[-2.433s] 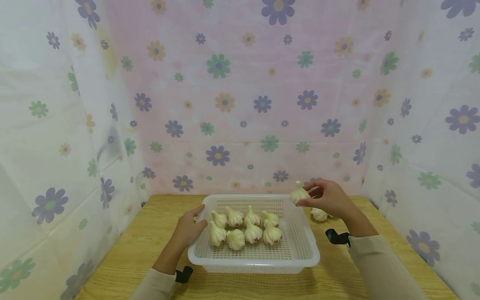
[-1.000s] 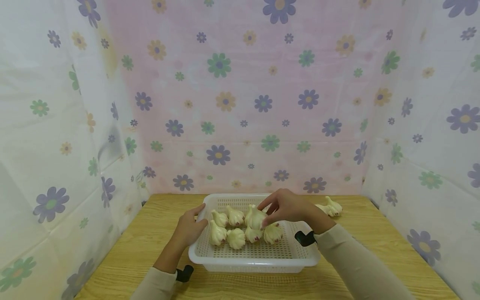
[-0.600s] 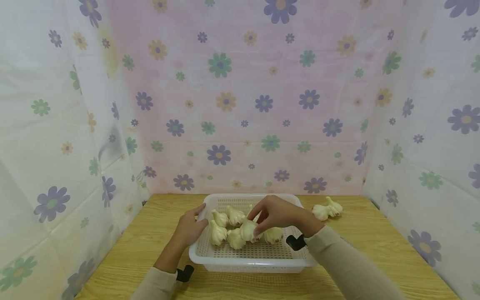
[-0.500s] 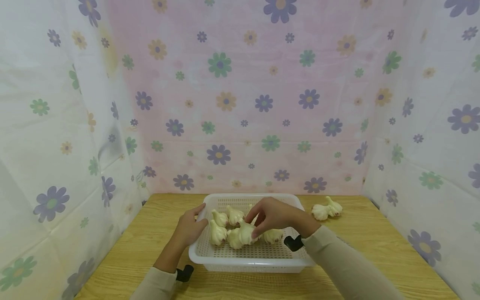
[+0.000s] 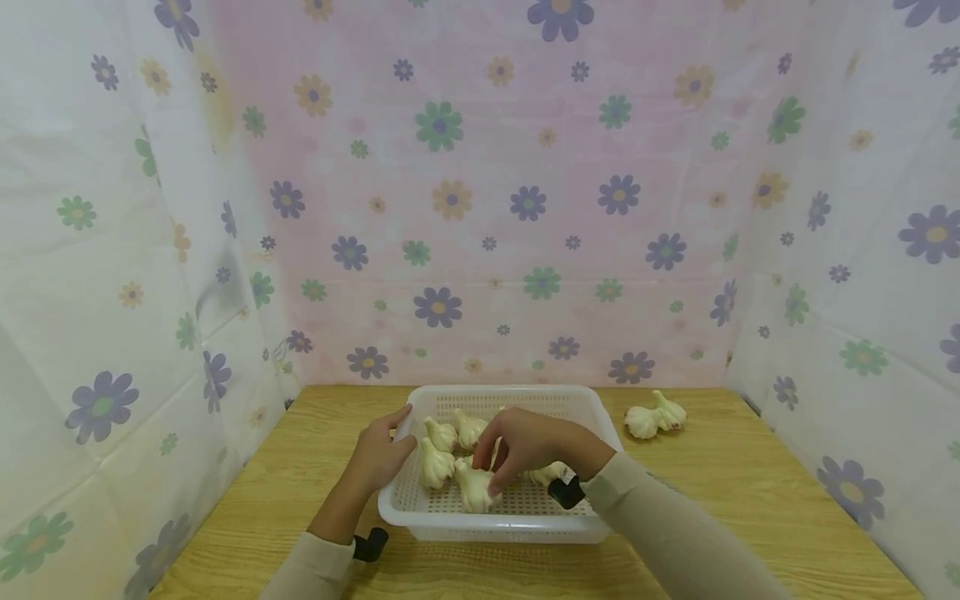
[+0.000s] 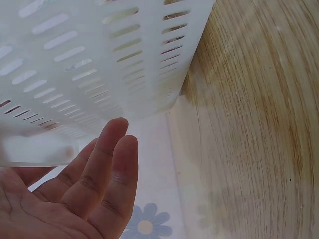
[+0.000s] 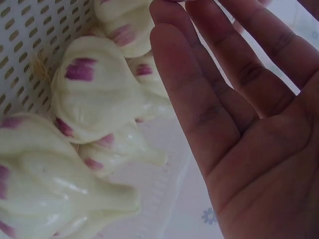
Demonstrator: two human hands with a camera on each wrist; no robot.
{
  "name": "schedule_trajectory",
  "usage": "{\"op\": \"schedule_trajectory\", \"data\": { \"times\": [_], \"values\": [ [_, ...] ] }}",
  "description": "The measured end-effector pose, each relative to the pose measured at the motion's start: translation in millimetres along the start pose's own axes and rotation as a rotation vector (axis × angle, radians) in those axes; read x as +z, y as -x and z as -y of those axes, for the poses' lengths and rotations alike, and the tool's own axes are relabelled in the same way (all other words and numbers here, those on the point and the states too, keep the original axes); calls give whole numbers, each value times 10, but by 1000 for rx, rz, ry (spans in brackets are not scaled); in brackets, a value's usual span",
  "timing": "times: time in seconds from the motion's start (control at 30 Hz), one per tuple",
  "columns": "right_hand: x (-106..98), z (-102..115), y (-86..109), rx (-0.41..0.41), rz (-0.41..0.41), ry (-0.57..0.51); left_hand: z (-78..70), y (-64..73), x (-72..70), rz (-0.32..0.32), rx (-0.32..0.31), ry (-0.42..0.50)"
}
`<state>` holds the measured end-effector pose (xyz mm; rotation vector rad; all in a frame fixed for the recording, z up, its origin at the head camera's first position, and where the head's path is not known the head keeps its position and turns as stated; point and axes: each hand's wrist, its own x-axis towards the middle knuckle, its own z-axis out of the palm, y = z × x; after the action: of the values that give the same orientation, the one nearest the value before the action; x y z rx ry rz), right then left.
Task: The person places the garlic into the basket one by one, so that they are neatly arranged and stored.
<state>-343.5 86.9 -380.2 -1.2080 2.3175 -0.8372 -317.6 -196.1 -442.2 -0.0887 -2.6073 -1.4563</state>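
A white plastic basket with slotted walls stands on the table, several garlic bulbs inside it. My left hand holds its left rim, thumb over the edge and fingers along the outer wall; those fingers show beside the slots in the left wrist view. Low in the basket, my right hand pinches a garlic bulb between thumb and fingertips near the front row. Other bulbs lie to its left, and some behind are partly covered by the right hand. Purple-marked bulbs fill the right wrist view's left side.
Two more garlic bulbs lie together on the wooden table, right of the basket. Flower-printed cloth hangs behind and along both sides. A dark wrist camera on the right wrist overhangs the basket's right part.
My right hand has carried a garlic bulb from beyond the basket's right rim, over the bulbs, then lower and toward the front row. The left hand has stayed at the left rim.
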Motion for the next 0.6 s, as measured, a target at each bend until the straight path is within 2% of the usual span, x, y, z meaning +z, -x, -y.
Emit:
{"op": "schedule_trajectory", "data": {
  "times": [0.23,0.6],
  "values": [
    [100,31,-117,10,18,33,-12,2,2,-1,7,3],
    [201,98,-195,7,40,179,-22,21,-4,-8,16,-17]
  ]
}}
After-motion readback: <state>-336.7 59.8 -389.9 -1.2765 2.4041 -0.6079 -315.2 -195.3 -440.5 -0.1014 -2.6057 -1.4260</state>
